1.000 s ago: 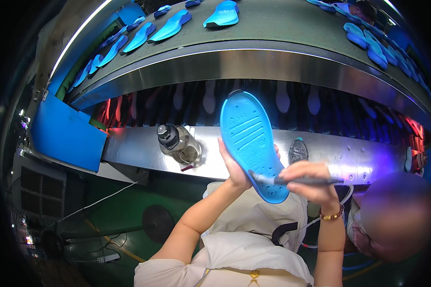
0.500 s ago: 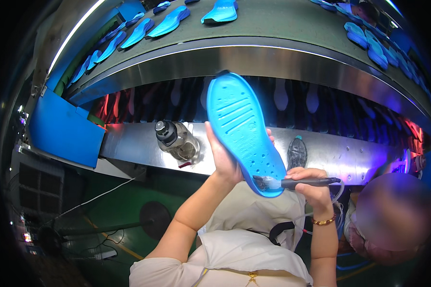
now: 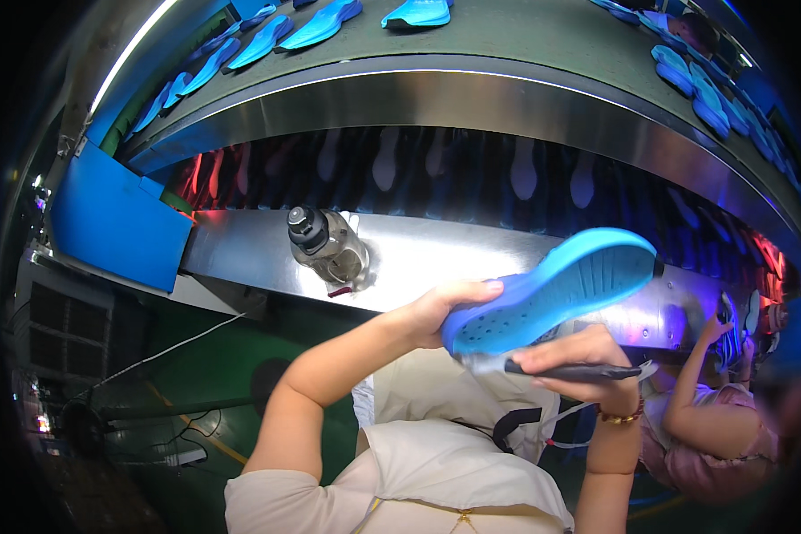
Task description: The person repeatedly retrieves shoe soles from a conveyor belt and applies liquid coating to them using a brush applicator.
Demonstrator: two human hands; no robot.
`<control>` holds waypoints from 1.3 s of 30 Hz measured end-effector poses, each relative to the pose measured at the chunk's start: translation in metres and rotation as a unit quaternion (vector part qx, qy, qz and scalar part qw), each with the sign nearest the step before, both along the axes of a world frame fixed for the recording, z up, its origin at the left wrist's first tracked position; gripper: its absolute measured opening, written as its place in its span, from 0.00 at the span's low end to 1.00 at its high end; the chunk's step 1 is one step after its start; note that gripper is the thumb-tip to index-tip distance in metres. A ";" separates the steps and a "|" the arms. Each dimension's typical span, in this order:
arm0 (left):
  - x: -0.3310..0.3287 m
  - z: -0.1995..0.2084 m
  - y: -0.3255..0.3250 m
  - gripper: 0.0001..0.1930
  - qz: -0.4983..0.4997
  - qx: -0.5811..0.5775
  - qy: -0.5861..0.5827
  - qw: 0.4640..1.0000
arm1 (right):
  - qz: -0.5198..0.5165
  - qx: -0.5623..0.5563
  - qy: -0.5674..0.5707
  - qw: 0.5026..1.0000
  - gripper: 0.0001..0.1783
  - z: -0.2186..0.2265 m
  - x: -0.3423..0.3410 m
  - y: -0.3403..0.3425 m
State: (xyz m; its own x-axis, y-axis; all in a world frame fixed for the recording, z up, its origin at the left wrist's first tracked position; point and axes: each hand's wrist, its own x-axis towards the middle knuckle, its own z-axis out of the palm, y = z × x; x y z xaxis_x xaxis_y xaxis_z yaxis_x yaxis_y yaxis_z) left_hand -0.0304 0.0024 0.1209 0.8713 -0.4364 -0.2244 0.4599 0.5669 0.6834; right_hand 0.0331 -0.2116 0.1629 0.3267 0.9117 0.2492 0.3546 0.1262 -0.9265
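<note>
Since half a second ago, the blue sole (image 3: 596,276) has swung over to the right: its far tip, which pointed away from me, now slants toward the far right, with the ridged, pierced face turned to the near side. Both of my hands have shifted along with it.

With my left grip (image 3: 438,311) I have hold of the sole's near left end, closed around it, thumb lying over the far side wall; the fingers are hidden from me. My right grip (image 3: 592,351) is closed on the black handle of a brush (image 3: 610,372), the fingers wrapped over it, just to the near side of the sole. Its pale bristles point left at the rim of that same end, but they blur, so I cannot tell whether they touch.

The sole is held up above the metal counter (image 3: 240,254), clear of it. On the counter to the left I see a clear bottle with a dark cap (image 3: 307,230). Beyond, more blue soles (image 3: 322,25) lie on a green belt (image 3: 507,43). A co-worker (image 3: 716,432) sits at the right, arms raised.
</note>
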 end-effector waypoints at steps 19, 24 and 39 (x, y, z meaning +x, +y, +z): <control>-0.014 0.027 0.040 0.31 -0.032 0.138 0.045 0.989 | -0.027 -0.038 -0.021 0.999 0.12 0.004 0.013 -0.029; -0.013 0.033 0.059 0.32 -0.075 0.153 -0.066 0.983 | -0.090 -0.019 -0.026 0.995 0.12 -0.006 0.000 -0.031; 0.002 -0.032 -0.011 0.47 0.205 -0.209 0.016 0.956 | -0.129 0.016 -0.212 0.969 0.10 0.001 -0.041 0.007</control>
State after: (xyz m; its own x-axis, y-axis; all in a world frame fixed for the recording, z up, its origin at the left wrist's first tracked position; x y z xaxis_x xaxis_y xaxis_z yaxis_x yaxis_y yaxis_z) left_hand -0.0284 -0.0090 0.0891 0.9840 -0.1166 -0.1347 0.1571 0.9244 0.3475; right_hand -0.0078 -0.2050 0.1636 0.4043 0.8029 0.4381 0.7256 0.0100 -0.6881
